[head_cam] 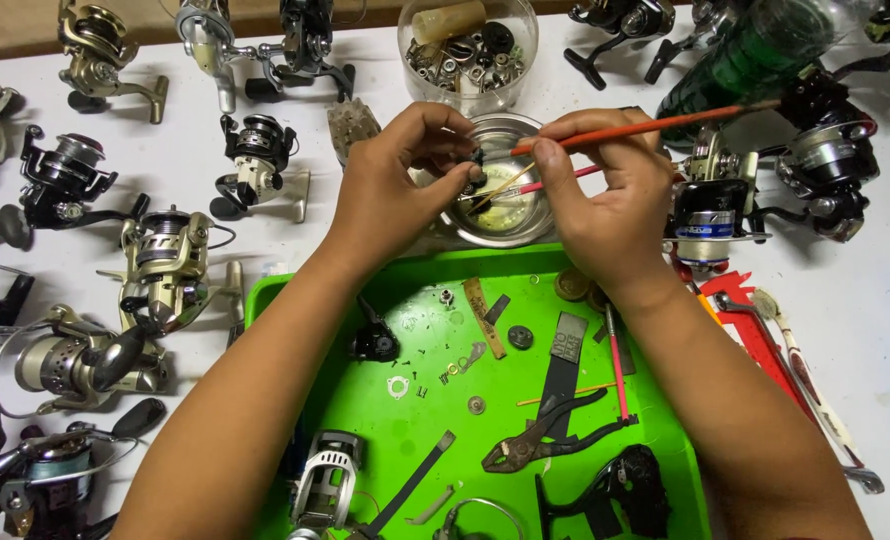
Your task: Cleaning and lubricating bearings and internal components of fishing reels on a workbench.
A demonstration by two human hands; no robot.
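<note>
Two hands are at work, the left hand (395,190) and the right hand (605,200), and the right holds one orange-handled brush (655,125). One green tray (365,420) lies on the white bench (865,330), with one pair of pliers (535,440) in it, and behind it stand one shallow metal dish (510,215), one clear round tub of small parts (470,55) and one green bottle (735,65). At least eight fishing reels (170,265) lie left of the tray; those at the edges are cut off, so the full count cannot be told.
</note>
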